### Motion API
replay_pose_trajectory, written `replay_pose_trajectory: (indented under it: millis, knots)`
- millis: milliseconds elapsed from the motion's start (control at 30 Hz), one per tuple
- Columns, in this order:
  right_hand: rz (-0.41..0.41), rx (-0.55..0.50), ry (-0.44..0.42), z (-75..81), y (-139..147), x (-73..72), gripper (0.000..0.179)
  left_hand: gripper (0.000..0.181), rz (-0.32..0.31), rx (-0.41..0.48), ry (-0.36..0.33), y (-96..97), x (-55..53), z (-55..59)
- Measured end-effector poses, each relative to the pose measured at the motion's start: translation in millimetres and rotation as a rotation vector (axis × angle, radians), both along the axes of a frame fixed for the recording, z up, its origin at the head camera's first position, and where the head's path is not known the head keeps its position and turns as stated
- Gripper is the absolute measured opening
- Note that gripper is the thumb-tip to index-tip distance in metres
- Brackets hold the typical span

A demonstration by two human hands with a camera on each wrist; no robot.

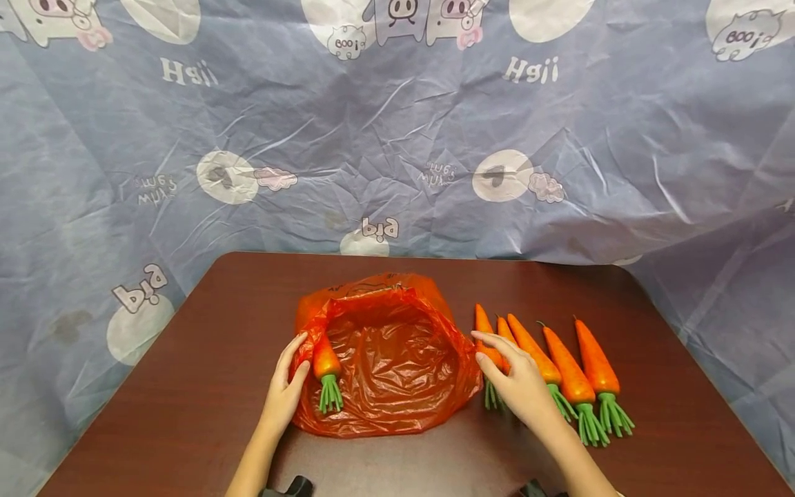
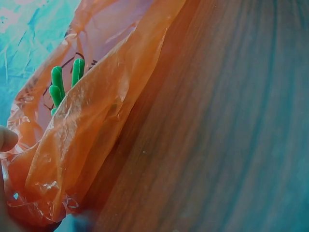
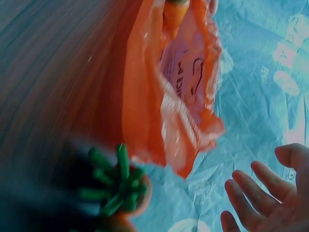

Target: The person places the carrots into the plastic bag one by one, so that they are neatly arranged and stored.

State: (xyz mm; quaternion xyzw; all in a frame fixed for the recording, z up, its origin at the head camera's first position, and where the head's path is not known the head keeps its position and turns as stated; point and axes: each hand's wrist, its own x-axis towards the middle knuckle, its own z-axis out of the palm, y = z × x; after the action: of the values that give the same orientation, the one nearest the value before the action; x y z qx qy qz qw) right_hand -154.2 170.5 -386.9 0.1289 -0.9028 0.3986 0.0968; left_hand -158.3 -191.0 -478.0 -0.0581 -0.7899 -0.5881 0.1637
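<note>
An orange-red plastic bag [image 1: 397, 373] lies with its mouth held wide, facing the person. One carrot [image 1: 326, 359] with a green stub top is inside at its left side; the green stalks [image 2: 57, 87] show past the rim in the left wrist view. My left hand [image 1: 284, 386] pinches the bag's left rim between thumb and fingers. At the bag's right edge, my right hand [image 1: 518, 383] has its fingers spread; the right wrist view shows the palm and fingers apart from the bag, holding nothing. This hand partly covers the nearest carrots [image 1: 481, 321].
Several more carrots lie side by side at the right, tips away from the person; the outermost carrot [image 1: 597, 359] is farthest from the bag. Under everything is a dark brown table [image 1: 205, 386]. A wrinkled, printed grey-blue cloth [image 1: 373, 138] hangs behind it.
</note>
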Motion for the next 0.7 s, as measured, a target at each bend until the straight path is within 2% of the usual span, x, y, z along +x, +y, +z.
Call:
replay_pose_trajectory:
  millis: [300, 700]
  knots:
    - [-0.06, 0.028, -0.008, -0.9, 32, 4.3, 0.035, 0.044, 0.027, -0.006, -0.038, -0.5, 0.2, -0.2]
    - [-0.114, 0.086, 0.028, 0.4, 83, 3.2, 0.038, 0.043, -0.001, -0.001, -0.008, 0.5, 0.6, 2.0]
